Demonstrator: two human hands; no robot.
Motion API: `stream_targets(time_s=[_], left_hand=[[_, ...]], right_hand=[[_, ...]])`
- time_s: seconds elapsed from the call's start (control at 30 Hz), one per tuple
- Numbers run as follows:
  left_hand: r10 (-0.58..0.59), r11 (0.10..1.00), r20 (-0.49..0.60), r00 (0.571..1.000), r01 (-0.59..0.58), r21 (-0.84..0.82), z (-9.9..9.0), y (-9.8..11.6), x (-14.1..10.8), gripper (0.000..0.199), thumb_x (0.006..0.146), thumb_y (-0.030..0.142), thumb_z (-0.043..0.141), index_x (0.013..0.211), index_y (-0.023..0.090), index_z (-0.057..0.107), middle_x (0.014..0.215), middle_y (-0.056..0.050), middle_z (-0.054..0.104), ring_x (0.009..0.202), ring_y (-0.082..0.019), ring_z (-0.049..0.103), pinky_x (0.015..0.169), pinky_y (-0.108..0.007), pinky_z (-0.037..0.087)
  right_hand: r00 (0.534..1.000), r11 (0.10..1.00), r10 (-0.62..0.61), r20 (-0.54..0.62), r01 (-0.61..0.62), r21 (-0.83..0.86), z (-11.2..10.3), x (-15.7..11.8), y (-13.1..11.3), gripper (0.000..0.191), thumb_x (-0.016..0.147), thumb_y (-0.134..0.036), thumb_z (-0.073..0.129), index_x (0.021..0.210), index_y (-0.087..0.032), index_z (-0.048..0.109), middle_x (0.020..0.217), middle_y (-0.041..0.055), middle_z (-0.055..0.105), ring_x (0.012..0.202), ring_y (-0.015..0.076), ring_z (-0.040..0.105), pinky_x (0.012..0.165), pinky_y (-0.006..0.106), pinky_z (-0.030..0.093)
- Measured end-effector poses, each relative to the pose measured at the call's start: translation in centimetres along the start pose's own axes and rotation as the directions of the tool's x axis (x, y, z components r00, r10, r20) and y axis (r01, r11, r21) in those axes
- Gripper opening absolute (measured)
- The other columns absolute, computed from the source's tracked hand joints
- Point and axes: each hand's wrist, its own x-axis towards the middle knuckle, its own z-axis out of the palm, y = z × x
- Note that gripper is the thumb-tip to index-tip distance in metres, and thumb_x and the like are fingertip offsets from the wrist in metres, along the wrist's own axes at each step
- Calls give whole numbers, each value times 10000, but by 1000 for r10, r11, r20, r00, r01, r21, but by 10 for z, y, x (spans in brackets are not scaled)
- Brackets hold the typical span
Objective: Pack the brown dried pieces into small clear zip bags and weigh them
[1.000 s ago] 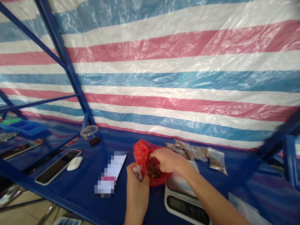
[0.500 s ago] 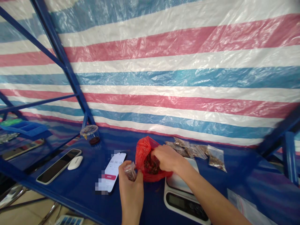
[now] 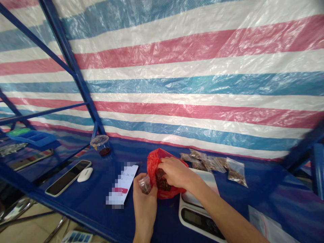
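A red plastic bag [image 3: 154, 162] stands gathered on the blue table, its mouth rolled down around dark brown dried bits [image 3: 162, 182]. My right hand [image 3: 174, 172] reaches into it with bent fingers. The fingertips are hidden among the bits, so what they grip does not show. Against the bag's left side, my left hand [image 3: 145, 199] is closed around a small clear zip bag [image 3: 145, 184], held between thumb and fingers. A white kitchen scale [image 3: 186, 214] sits under my right forearm, partly covered by it. Left of my left hand lies a phone with a lit timer screen [image 3: 126, 182].
Several filled zip bags [image 3: 236, 172] lie along the back right. Flat clear bags [image 3: 268, 226] are at the front right. Leftward are a dark-screened phone [image 3: 68, 179], a white earbud case [image 3: 85, 174] and a lidded cup [image 3: 101, 145]. Blue frame bars and a striped tarp enclose the table.
My right hand has shifted slightly left within the red bag's mouth. My left hand keeps its hold on the small zip bag. The whole view has drifted a little.
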Motion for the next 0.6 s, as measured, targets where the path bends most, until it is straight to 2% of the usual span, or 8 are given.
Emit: stream_targets(time_s=[0.23, 0.33, 0.47, 0.6], left_hand=[[-32, 998, 29, 999, 34, -59, 0, -4, -4, 475, 677, 211, 694, 1131, 199, 556, 793, 28, 628, 610, -123, 587, 542, -218, 451], [-84, 990, 52, 995, 89, -112, 1, -3, -3, 524, 649, 178, 661, 1159, 210, 543, 793, 35, 640, 584, -110, 567, 530, -206, 440], [-113, 981, 74, 991, 123, -151, 2, 1, 0, 542, 633, 171, 664, 1161, 211, 548, 737, 60, 617, 516, -91, 513, 477, -188, 394], [-86, 983, 156, 984, 110, -148, 1, 5, 4, 531, 644, 192, 722, 1151, 197, 562, 760, 46, 636, 558, -105, 566, 531, -207, 459]], right_hand=[[996, 999, 45, 79, -44, -21, -4, -1, -1, 298, 756, -90, 673, 1031, -138, 776, 1082, 161, 801, 1055, 312, 752, 869, 316, 530], [993, 996, 88, 76, -88, -3, -3, 0, -1, 303, 764, -74, 658, 1037, -139, 773, 1099, 164, 797, 1058, 296, 748, 873, 304, 517], [993, 996, 76, 90, -80, 41, -4, 1, -2, 328, 755, -82, 676, 1060, -152, 773, 1112, 156, 794, 1070, 290, 738, 880, 297, 508], [987, 993, 100, 123, -106, 46, -7, 0, -2, 305, 757, -110, 678, 1043, -153, 774, 1087, 152, 800, 1038, 292, 750, 814, 284, 504]])
